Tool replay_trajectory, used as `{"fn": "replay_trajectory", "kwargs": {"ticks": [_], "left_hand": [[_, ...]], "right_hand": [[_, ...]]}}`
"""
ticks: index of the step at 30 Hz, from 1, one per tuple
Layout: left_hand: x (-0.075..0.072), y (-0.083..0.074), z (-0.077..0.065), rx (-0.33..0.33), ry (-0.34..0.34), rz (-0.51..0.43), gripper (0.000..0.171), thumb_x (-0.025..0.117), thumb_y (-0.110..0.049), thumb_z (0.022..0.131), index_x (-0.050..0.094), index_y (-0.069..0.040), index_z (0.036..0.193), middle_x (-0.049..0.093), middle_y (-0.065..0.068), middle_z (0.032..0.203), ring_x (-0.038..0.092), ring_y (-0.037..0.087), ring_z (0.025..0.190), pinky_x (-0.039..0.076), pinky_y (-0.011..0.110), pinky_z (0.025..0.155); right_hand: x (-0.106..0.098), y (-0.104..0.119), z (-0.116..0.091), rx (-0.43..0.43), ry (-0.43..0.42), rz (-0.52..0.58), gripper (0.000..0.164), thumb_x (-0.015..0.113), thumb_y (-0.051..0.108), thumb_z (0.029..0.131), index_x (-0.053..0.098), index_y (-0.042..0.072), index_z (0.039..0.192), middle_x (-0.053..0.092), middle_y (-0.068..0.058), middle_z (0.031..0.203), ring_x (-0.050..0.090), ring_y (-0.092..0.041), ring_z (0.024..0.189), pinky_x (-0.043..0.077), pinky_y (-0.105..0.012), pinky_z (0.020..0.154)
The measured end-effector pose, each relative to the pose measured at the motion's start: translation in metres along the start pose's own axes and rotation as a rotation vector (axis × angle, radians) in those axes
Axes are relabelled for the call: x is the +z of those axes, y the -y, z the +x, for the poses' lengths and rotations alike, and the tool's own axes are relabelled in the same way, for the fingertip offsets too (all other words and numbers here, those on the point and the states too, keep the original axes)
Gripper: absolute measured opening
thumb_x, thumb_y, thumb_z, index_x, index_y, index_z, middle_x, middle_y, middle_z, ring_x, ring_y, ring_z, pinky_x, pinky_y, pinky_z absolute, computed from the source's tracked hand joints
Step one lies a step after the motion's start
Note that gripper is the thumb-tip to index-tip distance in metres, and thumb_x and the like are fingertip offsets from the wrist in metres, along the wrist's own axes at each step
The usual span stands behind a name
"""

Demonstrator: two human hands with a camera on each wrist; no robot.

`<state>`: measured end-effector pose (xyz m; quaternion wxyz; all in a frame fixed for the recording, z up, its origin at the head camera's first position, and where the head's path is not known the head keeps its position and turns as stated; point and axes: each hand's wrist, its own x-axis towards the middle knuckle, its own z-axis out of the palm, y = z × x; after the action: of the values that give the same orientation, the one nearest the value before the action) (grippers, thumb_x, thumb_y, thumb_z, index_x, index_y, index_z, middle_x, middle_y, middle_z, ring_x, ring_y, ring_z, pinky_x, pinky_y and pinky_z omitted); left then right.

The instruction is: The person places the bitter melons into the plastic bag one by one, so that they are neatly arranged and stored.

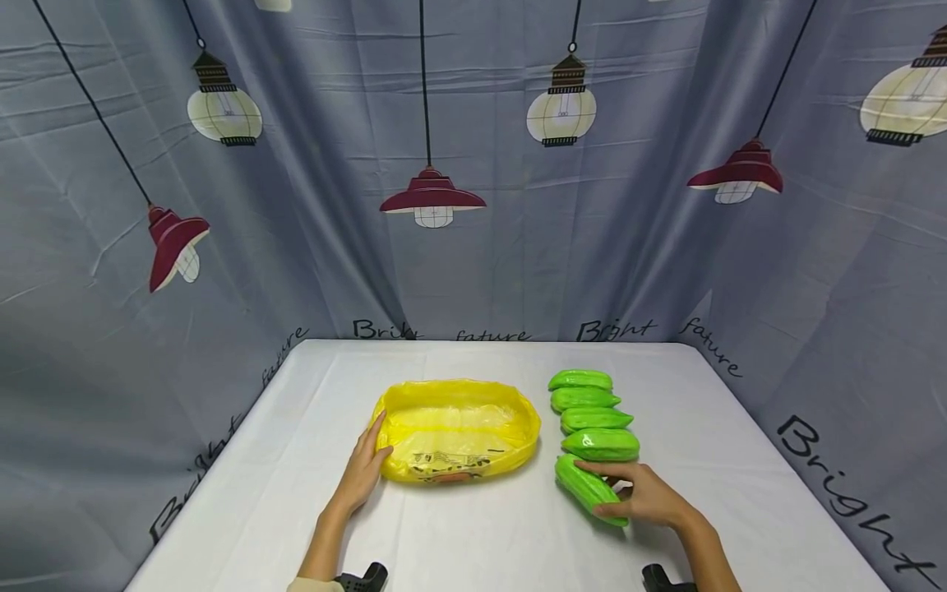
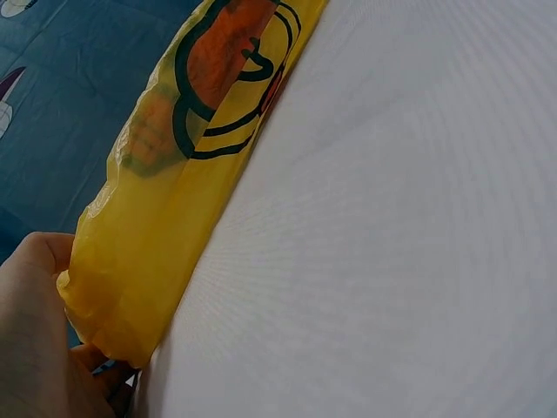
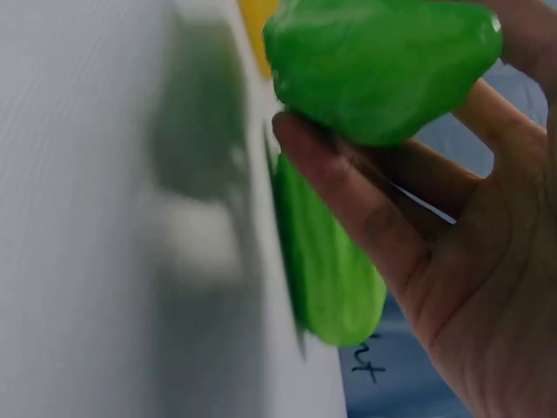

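A yellow plastic bag (image 1: 462, 395) lies on the white table with its mouth spread wide. My left hand (image 1: 361, 470) holds its left edge, thumb and fingers on either side of the film (image 2: 144, 261) in the left wrist view. To the right, several glossy green ridged gourds (image 1: 601, 445) form a column running away from me. My right hand (image 1: 645, 495) grips the nearest gourd (image 1: 584, 483) between thumb and fingers. That same gourd (image 3: 374, 65) appears close up in the right wrist view, raised off the table, with another gourd (image 3: 335, 261) lying behind it.
The white tabletop (image 1: 473, 538) runs back to a grey-blue curtain (image 1: 473, 271) printed with lamps and lettering. Curtain also hangs along both sides. A strip of table separates the bag from the gourds.
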<state>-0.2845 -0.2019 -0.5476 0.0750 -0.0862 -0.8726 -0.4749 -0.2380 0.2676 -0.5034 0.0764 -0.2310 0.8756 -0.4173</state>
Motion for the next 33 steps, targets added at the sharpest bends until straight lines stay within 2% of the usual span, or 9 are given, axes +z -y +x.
{"fn": "replay_trajectory", "kwargs": {"ticks": [2, 7, 11, 17, 22, 26, 29, 33], "left_hand": [[0.0, 0.0, 0.0, 0.008, -0.006, -0.002, 0.061, 0.044, -0.018, 0.096, 0.017, -0.026, 0.149, 0.018, 0.021, 0.148, 0.018, 0.045, 0.132, 0.013, 0.068, 0.099], [0.001, -0.002, 0.001, 0.015, -0.011, -0.007, 0.06, 0.045, -0.019, 0.095, 0.018, -0.026, 0.149, 0.019, 0.022, 0.147, 0.019, 0.047, 0.131, 0.015, 0.069, 0.097], [0.001, -0.003, 0.0, 0.005, -0.009, -0.005, 0.061, 0.045, -0.02, 0.095, 0.017, -0.028, 0.149, 0.019, 0.021, 0.148, 0.019, 0.047, 0.131, 0.015, 0.07, 0.097], [0.0, -0.001, -0.003, 0.007, -0.01, 0.014, 0.061, 0.046, -0.018, 0.095, 0.018, -0.028, 0.148, 0.02, 0.021, 0.147, 0.02, 0.047, 0.131, 0.016, 0.069, 0.097], [0.0, 0.001, -0.002, 0.019, -0.025, 0.017, 0.06, 0.046, -0.02, 0.096, 0.019, -0.027, 0.148, 0.021, 0.021, 0.147, 0.02, 0.047, 0.131, 0.017, 0.069, 0.097], [0.0, 0.002, -0.004, 0.036, -0.04, 0.015, 0.061, 0.048, -0.024, 0.095, 0.019, -0.025, 0.148, 0.023, 0.023, 0.146, 0.023, 0.048, 0.129, 0.019, 0.069, 0.096], [0.0, 0.002, -0.005, 0.048, -0.051, 0.009, 0.062, 0.05, -0.026, 0.094, 0.019, -0.023, 0.149, 0.025, 0.024, 0.145, 0.025, 0.048, 0.129, 0.02, 0.067, 0.097], [0.001, 0.003, -0.005, 0.049, -0.055, -0.013, 0.064, 0.05, -0.026, 0.094, 0.017, -0.022, 0.149, 0.024, 0.023, 0.146, 0.024, 0.045, 0.13, 0.019, 0.064, 0.1]], "right_hand": [[0.0, 0.006, 0.002, -0.013, -0.004, 0.024, 0.062, 0.077, 0.031, 0.072, 0.056, 0.023, 0.13, 0.054, -0.011, 0.127, 0.055, -0.012, 0.092, 0.051, -0.027, 0.069], [-0.003, 0.026, 0.014, -0.117, -0.06, 0.072, 0.065, 0.076, 0.026, 0.074, 0.052, 0.015, 0.133, 0.054, -0.013, 0.128, 0.056, -0.014, 0.094, 0.053, -0.029, 0.072], [-0.002, 0.045, 0.029, -0.158, -0.172, 0.096, 0.068, 0.077, 0.024, 0.074, 0.05, 0.011, 0.135, 0.054, -0.015, 0.127, 0.057, -0.019, 0.093, 0.053, -0.03, 0.074], [0.01, 0.072, 0.06, -0.156, -0.359, 0.06, 0.07, 0.077, 0.032, 0.072, 0.05, 0.02, 0.135, 0.054, -0.012, 0.127, 0.058, -0.023, 0.094, 0.053, -0.033, 0.075], [0.025, 0.1, 0.091, -0.196, -0.454, 0.044, 0.07, 0.077, 0.029, 0.072, 0.049, 0.02, 0.136, 0.054, -0.015, 0.126, 0.062, -0.026, 0.094, 0.054, -0.034, 0.074], [0.042, 0.123, 0.114, -0.261, -0.47, 0.119, 0.07, 0.078, 0.019, 0.072, 0.048, 0.015, 0.136, 0.055, -0.016, 0.126, 0.064, -0.028, 0.088, 0.054, -0.037, 0.071], [0.059, 0.135, 0.13, -0.289, -0.468, 0.164, 0.07, 0.077, 0.019, 0.074, 0.047, 0.015, 0.137, 0.057, -0.017, 0.122, 0.065, -0.027, 0.086, 0.055, -0.032, 0.066], [0.081, 0.14, 0.152, -0.278, -0.462, 0.194, 0.069, 0.074, 0.027, 0.076, 0.044, 0.017, 0.138, 0.059, -0.016, 0.117, 0.063, -0.026, 0.087, 0.054, -0.023, 0.065]]}}
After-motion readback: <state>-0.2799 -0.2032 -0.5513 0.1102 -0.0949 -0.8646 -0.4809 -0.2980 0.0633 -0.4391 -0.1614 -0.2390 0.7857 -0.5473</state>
